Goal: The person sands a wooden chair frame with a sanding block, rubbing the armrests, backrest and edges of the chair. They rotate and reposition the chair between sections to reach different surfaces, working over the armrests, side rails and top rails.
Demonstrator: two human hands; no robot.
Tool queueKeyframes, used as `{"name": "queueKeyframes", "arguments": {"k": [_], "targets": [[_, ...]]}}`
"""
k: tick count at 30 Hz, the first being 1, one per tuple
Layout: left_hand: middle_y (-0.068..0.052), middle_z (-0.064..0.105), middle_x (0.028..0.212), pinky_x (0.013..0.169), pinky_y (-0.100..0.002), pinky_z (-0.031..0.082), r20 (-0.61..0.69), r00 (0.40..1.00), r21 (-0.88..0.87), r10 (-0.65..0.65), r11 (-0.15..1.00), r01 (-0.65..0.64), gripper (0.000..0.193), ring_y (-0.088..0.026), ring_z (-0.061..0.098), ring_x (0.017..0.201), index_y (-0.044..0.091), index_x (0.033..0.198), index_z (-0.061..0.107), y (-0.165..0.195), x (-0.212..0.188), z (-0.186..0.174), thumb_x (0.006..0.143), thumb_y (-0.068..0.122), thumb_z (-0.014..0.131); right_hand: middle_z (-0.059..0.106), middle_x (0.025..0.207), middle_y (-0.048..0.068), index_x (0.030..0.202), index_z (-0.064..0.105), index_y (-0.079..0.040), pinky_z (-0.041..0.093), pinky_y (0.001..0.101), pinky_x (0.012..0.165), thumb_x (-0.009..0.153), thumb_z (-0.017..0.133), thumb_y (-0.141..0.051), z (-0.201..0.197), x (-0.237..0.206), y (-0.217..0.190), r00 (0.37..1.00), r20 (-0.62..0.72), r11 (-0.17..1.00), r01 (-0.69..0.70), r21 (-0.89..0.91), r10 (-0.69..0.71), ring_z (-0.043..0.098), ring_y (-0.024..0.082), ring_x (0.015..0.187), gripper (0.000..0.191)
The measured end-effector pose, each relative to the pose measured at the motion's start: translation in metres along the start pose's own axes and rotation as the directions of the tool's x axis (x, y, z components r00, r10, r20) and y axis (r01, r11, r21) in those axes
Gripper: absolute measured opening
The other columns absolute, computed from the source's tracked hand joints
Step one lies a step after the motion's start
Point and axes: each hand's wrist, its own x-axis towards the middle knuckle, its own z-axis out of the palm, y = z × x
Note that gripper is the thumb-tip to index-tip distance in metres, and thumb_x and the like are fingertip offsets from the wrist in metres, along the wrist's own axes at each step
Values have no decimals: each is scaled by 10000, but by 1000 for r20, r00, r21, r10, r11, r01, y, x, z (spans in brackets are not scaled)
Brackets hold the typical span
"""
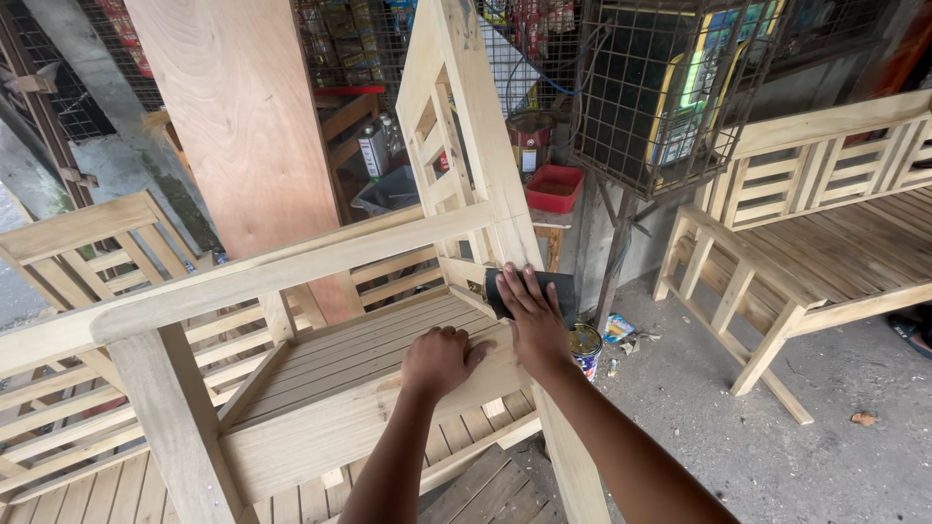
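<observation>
From the head camera, the right hand (pixel 532 325) lies flat with fingers spread, its grip open and pressing a dark sheet of sandpaper (pixel 529 289) against the front corner of an unpainted wooden chair (pixel 320 388), where seat rail meets leg. The left hand (pixel 439 361) is curled in a loose fist, knuckles resting on the seat rail just beside the right, holding nothing I can see. A paint tin (pixel 585 346) stands on the concrete floor (pixel 777 456) below the corner, and a slatted bench (pixel 825 243) sits well apart to the right.

Furniture workshop: unfinished wooden chairs (pixel 320 369), bench (pixel 825 243), plywood sheet (pixel 243 116).
</observation>
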Motion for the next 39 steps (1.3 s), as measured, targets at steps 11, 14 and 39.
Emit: {"name": "queueKeyframes", "arguments": {"k": [11,14,39], "targets": [[-160,731,887,767,-477,585,-60,998,11,26,1000,-25,610,-336,708,859,46,838,750,-6,3,9,996,558,459,226,1669,-3,1560,334,-170,174,600,1212,860,595,-45,-9,-43,-3,988,129,996,90,-7,-89,203,297,1530,757],[-159,730,874,767,-469,585,-39,999,2,4,1000,-4,629,-329,703,865,42,830,743,-8,3,11,1015,567,450,229,1688,-19,1576,344,-175,175,583,1230,866,581,-12,-10,-2,1,990,98,994,106,-7,-105,208,280,1548,766],[-151,719,834,731,-466,583,-117,993,5,29,1000,-29,614,-321,691,840,32,784,736,-9,-2,8,995,563,511,238,1660,-28,1570,291,-195,129,570,1224,856,609,-56,-17,-42,10,946,253,975,219,-31,-205,191,254,1537,794]]}}
